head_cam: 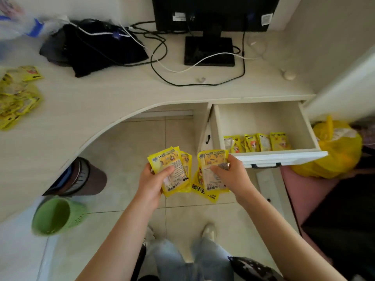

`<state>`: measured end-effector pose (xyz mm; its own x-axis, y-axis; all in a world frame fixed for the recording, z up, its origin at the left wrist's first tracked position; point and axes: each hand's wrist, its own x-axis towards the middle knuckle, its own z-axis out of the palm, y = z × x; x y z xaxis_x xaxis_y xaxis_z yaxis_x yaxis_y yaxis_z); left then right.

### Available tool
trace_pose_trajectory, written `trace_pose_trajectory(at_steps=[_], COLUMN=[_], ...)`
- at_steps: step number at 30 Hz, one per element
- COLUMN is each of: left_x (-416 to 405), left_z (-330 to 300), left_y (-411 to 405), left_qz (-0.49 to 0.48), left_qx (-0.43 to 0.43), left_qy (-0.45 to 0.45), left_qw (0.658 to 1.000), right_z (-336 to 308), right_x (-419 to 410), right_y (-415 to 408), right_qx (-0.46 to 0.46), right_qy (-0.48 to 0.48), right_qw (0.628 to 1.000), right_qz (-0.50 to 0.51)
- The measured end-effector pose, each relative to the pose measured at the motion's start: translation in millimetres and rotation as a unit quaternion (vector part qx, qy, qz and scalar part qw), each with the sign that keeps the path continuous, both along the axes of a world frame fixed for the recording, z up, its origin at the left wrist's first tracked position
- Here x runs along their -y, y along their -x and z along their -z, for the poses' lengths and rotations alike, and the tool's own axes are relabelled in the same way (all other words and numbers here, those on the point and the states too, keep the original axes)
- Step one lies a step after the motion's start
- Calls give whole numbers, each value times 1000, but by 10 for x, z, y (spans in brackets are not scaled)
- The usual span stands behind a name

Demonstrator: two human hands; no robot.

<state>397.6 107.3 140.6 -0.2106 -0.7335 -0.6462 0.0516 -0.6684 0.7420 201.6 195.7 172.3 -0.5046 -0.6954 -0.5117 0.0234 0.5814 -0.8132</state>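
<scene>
My left hand (pixel 155 179) grips a small stack of yellow packets (pixel 172 161) over the tiled floor. My right hand (pixel 233 175) holds another bunch of yellow packets (pixel 211 173), thumb across the top one, just left of the open white drawer (pixel 284 155). A row of the same yellow packets (pixel 257 142) stands upright along the drawer's front wall. More yellow packets (pixel 18 96) lie in a loose heap at the desk's left edge.
On the white curved desk (pixel 101 98) stand a black monitor (pixel 211 15), tangled cables and a black bag (pixel 91 47). A brown bin (pixel 89 177) and a green basket (pixel 54 216) sit at the left. A yellow plastic bag (pixel 336 151) lies right of the drawer.
</scene>
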Motion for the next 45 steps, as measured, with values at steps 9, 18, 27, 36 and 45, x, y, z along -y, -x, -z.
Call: trace_pose_trajectory(at_steps=[9,18,27,36,45], left_x=[-349,92,754,893,906], left_z=[79,309,603,950,1415], left_y=[1213,2067,2778,3370,3646], left_qz=[27,40,66,174,163], left_qx=[16,27,89,228,323], left_qy=[-6,-15,-5,46,37], left_qw=[999,999,994,957,932], right_z=[132,222,438,1056,1660], right_x=[-482,-113,651,1089,1204], right_y=[1148,1964,2630,3019,3236], right_qx=[-11,-30,-37,-33,-31], right_qy=[-8,-21,-78,-180,-281], right_qw=[998,994,994,983,953], right_qz=[64,101,70,-13,-112])
